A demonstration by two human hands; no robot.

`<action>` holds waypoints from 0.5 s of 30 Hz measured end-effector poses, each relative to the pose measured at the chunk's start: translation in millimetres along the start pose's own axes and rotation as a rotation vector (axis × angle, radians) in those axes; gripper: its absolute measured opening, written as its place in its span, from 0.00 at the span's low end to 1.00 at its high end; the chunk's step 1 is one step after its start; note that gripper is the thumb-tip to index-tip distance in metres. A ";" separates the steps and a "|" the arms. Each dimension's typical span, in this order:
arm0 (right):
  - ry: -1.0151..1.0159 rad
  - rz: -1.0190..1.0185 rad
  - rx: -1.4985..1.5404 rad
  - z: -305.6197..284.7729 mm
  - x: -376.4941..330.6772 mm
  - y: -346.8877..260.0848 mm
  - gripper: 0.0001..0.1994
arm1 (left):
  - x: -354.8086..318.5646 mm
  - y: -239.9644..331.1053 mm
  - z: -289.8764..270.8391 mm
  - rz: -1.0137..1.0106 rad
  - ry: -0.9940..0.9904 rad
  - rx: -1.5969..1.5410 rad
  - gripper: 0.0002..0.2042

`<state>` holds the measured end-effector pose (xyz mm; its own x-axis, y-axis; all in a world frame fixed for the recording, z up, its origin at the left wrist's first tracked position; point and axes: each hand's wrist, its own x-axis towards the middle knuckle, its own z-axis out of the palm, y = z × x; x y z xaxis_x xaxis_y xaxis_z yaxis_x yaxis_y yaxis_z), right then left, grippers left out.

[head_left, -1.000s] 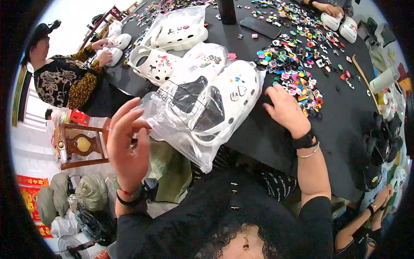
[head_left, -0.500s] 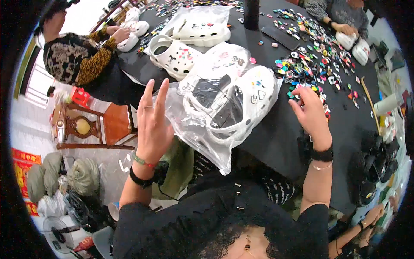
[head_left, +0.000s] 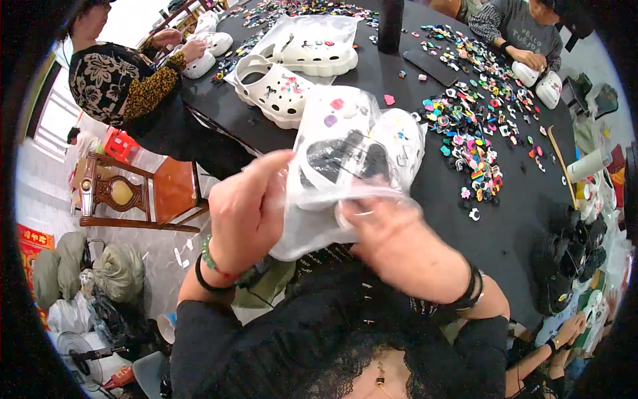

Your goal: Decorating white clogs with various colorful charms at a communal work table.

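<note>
A pair of white clogs (head_left: 400,141) with colourful charms lies inside a clear plastic bag (head_left: 302,237) in front of me. My left hand (head_left: 247,211) is closed on the bag's left edge, fingers curled and thumb up. At the bag's near, open end is my right hand (head_left: 405,249), blurred by motion. Its fingers reach in under the clear film, beside the clogs' heel straps, and what they grip is hidden. Just beyond, a cream clog (head_left: 276,93) with charms stands beside another cream clog (head_left: 319,56), which rests on a second plastic bag (head_left: 332,26).
Many loose colourful charms (head_left: 475,133) cover the right and far parts of the black table (head_left: 458,246). A dark cylinder (head_left: 389,26) and a black slab (head_left: 428,66) stand or lie farther back. Co-workers (head_left: 126,86) handle white clogs at both sides. A wooden chair (head_left: 174,189) stands left.
Both hands were apart from the bag with fingers spread. Now my left hand has closed on its left edge, and my right has swung inward to its open end. The bag is turned and lifted nearer.
</note>
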<state>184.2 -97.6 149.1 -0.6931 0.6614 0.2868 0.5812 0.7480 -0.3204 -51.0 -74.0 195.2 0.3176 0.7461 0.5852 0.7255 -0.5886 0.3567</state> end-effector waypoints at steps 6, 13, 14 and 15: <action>0.139 0.430 -0.258 -37.9 -15.6 28.9 0.26 | -8.3 23.6 -5.7 -0.015 -0.589 -0.493 0.14; 0.067 0.290 -0.385 3.0 -26.1 38.3 0.13 | 0.0 -9.0 29.6 -0.104 -0.298 -0.434 0.09; 0.134 0.177 -0.444 8.2 -24.6 45.5 0.12 | 7.5 -22.7 37.4 -0.081 -0.144 -0.335 0.07; 0.202 0.066 -0.502 15.8 -24.5 53.9 0.11 | 15.7 -37.9 44.7 -0.078 -0.071 -0.224 0.07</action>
<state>225.8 -74.3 110.6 -0.5811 0.6686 0.4640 0.7874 0.6060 0.1129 -46.2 -26.1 158.3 0.3139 0.8071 0.5001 0.5985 -0.5771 0.5557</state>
